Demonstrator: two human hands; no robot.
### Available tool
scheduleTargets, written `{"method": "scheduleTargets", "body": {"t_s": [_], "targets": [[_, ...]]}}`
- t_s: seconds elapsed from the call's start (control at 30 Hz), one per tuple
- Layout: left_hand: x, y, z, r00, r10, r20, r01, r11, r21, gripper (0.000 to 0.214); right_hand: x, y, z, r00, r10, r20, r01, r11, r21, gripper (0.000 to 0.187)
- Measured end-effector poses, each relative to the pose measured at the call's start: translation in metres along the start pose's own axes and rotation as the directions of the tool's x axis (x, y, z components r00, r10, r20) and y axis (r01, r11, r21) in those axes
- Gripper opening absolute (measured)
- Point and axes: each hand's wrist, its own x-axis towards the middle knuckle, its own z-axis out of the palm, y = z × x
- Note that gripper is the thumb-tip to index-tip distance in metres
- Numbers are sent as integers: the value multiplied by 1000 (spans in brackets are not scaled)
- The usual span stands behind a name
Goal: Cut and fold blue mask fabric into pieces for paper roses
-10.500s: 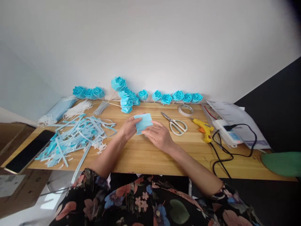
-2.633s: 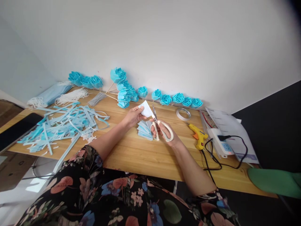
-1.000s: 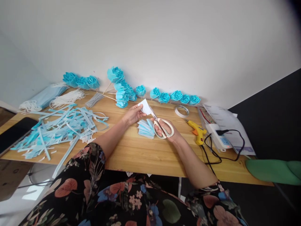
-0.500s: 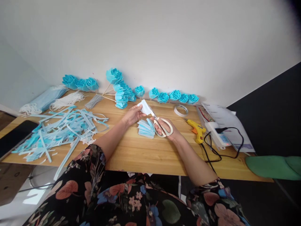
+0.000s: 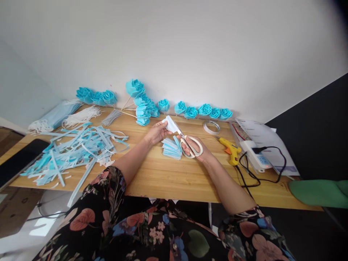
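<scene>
Between its thumb and fingers, my left hand pinches a small folded piece of white and pale blue mask fabric. My right hand grips a pair of white-handled scissors, whose blades point up and left and meet the fabric's right edge. How far the blades are apart is too small to tell. Beneath the two hands lies a stack of cut blue and white fabric pieces on the wooden table.
Blue fabric flowers line the wall. On the left are fabric strips, a phone, face masks, white ear loops and grey wires. Rightward are a tape roll, a yellow glue gun and a power strip.
The whole view has shifted slightly, so everything appears a little further right. Both hands keep their holds on the fabric and scissors, with hardly any other movement.
</scene>
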Motion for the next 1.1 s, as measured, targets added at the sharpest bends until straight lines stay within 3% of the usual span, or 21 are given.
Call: {"method": "scheduleTargets", "body": {"t_s": [0.33, 1.1], "targets": [[3, -1, 0, 1000, 4, -16, -4, 1000, -23, 10, -1, 2, -5, 999, -23, 43, 22, 999, 34, 55], [2, -1, -1, 1000, 18, -3, -18, 1000, -11, 10, -4, -5, 5, 999, -32, 9, 32, 999, 1, 59]]}}
